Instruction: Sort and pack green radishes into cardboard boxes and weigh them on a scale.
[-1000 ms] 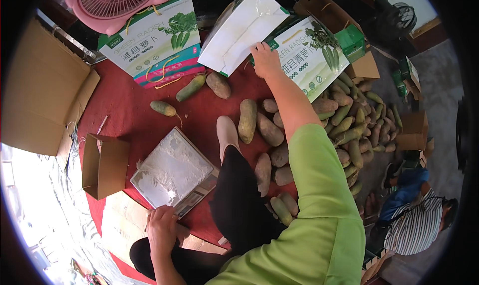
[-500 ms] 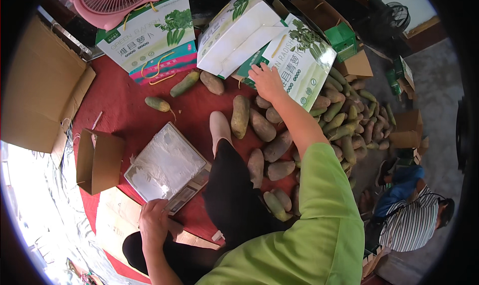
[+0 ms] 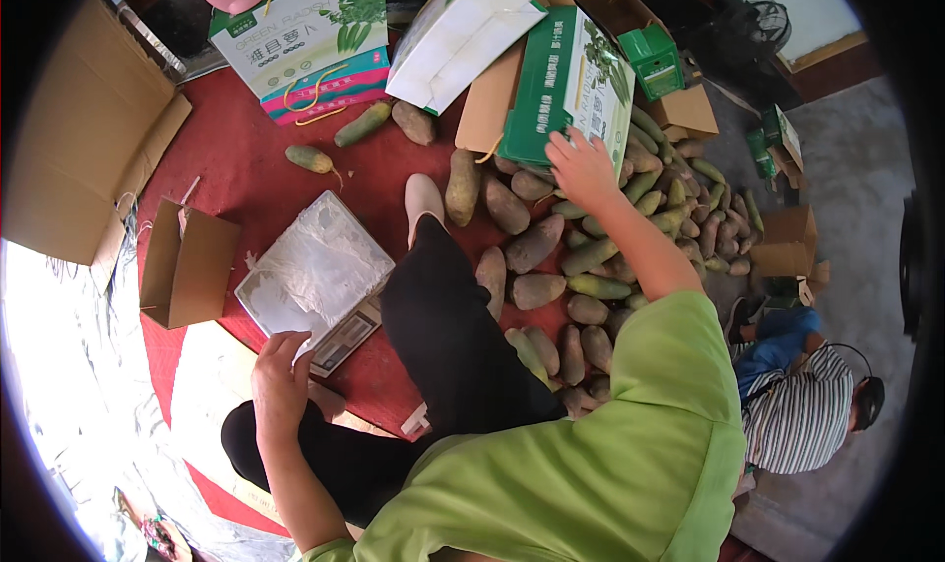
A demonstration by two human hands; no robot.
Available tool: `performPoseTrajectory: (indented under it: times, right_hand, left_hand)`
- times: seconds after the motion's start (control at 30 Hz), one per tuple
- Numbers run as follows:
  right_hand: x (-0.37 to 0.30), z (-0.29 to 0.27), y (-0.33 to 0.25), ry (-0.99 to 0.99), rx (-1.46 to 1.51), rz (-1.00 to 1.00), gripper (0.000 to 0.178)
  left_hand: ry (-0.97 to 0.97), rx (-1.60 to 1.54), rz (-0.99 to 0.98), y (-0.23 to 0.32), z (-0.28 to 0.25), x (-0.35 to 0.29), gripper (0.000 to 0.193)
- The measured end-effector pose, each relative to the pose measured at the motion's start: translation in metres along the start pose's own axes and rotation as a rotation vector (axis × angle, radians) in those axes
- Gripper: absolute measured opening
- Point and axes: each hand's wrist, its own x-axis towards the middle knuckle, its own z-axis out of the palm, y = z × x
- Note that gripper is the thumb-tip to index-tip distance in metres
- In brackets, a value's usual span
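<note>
My right hand (image 3: 583, 171) grips the near edge of a green-and-white carton (image 3: 544, 90) with green radishes printed on it. The carton is tilted, its brown flap (image 3: 489, 97) swung out to the left, above the radish pile. My left hand (image 3: 281, 380) hovers by the near corner of a flat scale (image 3: 315, 267) whose top is covered in crinkled clear plastic. Its fingers are bent, with a gap between thumb and forefinger, and I see nothing held in them. Loose radishes (image 3: 536, 244) lie on the red cloth under my right arm.
A white carton (image 3: 458, 40) stands left of the gripped one, beside a printed box (image 3: 305, 35) on a pink-and-teal box. A small brown box (image 3: 202, 277) sits left of the scale. Against the far wall is a black fan (image 3: 768, 21). A person in a striped shirt (image 3: 802, 414) bends at the right.
My right hand has tipped the green-and-white carton, so its green side and brown flap now show. My left hand has shifted slightly left and up. The whole view has moved a little.
</note>
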Motion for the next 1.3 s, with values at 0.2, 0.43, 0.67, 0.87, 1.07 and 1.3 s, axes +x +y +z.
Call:
performPoseTrajectory:
  times: [0.2, 0.43, 0.67, 0.87, 1.07, 1.3]
  right_hand:
    - [-0.107, -0.013, 0.024, 0.108, 0.017, 0.307, 0.032]
    - [-0.087, -0.024, 0.032, 0.293, 0.394, 0.732, 0.036]
    - [-0.030, -0.018, -0.022, 0.160, 0.384, 0.548, 0.060]
    - [-0.031, -0.014, -0.039, 0.199, 0.374, 0.533, 0.063]
    - [-0.036, 0.013, -0.006, 0.247, 0.488, 0.714, 0.053]
    - [-0.059, 0.023, 0.064, 0.773, 1.054, 0.997, 0.026]
  left_hand:
    - [0.037, 0.003, 0.074, 0.002, -0.005, -0.012, 0.024]
    - [0.039, -0.038, 0.107, -0.002, -0.004, -0.016, 0.021]
    - [0.057, -0.067, 0.073, -0.003, -0.001, -0.014, 0.021]
    - [0.050, -0.044, 0.067, -0.006, -0.001, -0.014, 0.022]
    - [0.032, -0.038, 0.092, -0.006, 0.002, -0.010, 0.022]
    - [0.042, -0.062, 0.107, -0.005, 0.002, -0.011, 0.022]
